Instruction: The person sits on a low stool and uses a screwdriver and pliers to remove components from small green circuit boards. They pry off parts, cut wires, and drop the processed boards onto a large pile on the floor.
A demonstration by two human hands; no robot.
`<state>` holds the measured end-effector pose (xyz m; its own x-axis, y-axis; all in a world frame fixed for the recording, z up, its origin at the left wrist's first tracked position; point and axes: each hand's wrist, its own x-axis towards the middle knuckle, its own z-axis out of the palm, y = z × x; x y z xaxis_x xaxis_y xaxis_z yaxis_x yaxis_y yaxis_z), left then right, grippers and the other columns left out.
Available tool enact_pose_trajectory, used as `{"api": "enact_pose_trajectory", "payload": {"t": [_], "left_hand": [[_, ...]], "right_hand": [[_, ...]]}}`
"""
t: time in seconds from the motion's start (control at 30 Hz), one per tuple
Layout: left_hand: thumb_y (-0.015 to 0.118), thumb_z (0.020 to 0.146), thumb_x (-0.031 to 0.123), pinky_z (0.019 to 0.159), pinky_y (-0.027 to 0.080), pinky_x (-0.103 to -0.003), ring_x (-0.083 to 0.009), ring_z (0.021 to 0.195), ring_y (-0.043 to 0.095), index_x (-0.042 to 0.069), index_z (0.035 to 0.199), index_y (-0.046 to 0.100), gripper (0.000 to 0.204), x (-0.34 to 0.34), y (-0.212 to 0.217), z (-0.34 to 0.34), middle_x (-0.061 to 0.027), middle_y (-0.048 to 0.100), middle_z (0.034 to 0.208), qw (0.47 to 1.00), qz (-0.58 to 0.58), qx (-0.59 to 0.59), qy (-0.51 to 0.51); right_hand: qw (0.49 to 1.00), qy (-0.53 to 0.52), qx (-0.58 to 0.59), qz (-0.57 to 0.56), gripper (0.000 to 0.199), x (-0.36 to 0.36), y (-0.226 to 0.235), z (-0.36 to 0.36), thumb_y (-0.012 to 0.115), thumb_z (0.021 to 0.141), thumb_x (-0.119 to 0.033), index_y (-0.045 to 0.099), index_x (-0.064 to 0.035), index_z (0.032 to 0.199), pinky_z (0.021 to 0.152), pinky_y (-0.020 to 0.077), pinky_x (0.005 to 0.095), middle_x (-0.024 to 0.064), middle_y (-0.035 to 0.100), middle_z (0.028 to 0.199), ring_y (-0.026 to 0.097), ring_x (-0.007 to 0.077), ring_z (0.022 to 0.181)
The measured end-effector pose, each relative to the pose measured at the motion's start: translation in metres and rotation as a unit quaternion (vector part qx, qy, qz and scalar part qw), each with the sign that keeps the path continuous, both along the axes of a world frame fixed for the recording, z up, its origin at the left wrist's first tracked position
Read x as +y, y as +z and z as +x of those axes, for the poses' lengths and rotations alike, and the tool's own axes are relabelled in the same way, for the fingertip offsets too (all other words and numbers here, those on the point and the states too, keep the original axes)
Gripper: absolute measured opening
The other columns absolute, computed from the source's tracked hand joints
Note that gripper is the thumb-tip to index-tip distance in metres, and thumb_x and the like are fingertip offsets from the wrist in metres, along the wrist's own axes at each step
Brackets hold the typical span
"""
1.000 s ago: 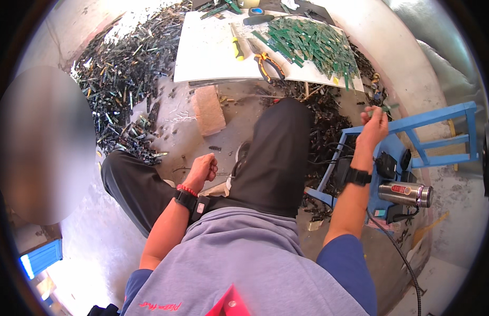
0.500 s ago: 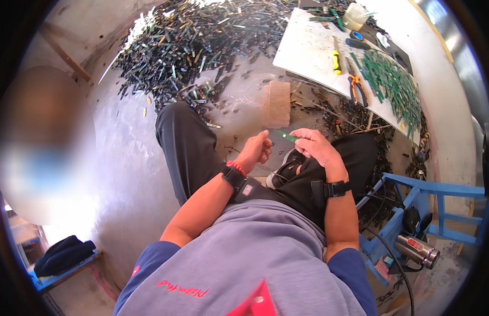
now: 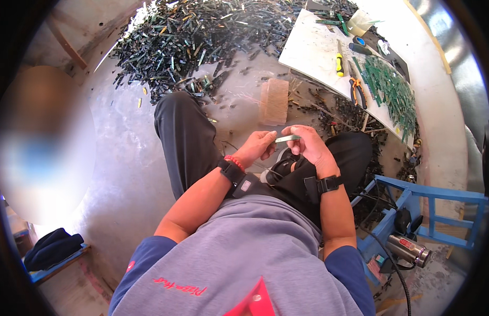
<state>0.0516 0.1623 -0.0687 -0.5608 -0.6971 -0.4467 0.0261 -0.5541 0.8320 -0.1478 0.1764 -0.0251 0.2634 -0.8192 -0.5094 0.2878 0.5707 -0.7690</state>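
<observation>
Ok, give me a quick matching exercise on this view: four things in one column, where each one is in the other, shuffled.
Things:
1. thin green strip
2. orange-handled pliers
3. blue stool
4. wooden block

Places:
A. on the floor just past the knees
B. on the white board
C. pinched between left hand and right hand
D. by the person's right side

Pairs: 1-C, 2-B, 3-D, 4-A

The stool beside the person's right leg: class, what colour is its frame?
Blue: the stool shows best in the head view.
</observation>
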Motion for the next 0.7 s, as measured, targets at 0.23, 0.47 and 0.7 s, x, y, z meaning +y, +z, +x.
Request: {"api": "enact_pose_trajectory", "payload": {"t": [0.23,0.47,0.7], "left_hand": [[0.049,0.096,0.039,0.045,0.035,-0.023,-0.0083,0.048,0.046,0.005,0.079,0.057,0.039,0.002,0.006,-0.001,-0.0020,0.054,0.062,1.000,-0.005,-0.015,-0.018],[0.051,0.095,0.040,0.045,0.035,-0.023,-0.0075,0.049,0.046,0.006,0.077,0.056,0.039,0.004,0.023,-0.003,-0.0009,0.054,0.063,0.998,-0.010,-0.009,-0.065],[0.052,0.095,0.039,0.045,0.034,-0.022,-0.0069,0.049,0.044,0.007,0.076,0.055,0.037,0.003,0.017,-0.005,0.0002,0.052,0.064,0.999,0.003,0.002,-0.046]], "right_hand": [[0.999,-0.004,-0.045,-0.021,0.032,0.001,-0.014,-0.006,0.044,0.094,-0.028,0.061,-0.0009,0.096,0.052,0.0395,0.0220,0.0067,0.059,0.070,0.048,0.0100,0.056],[0.997,-0.001,-0.076,-0.015,0.034,-0.001,-0.016,-0.009,0.043,0.094,-0.030,0.061,-0.0015,0.097,0.054,0.0401,0.0218,0.0063,0.061,0.074,0.049,0.0105,0.058],[0.995,-0.043,-0.079,-0.039,0.023,0.000,-0.014,-0.009,0.051,0.091,-0.020,0.062,-0.0015,0.100,0.056,0.0425,0.0204,0.0055,0.064,0.080,0.053,0.0086,0.061]]}}
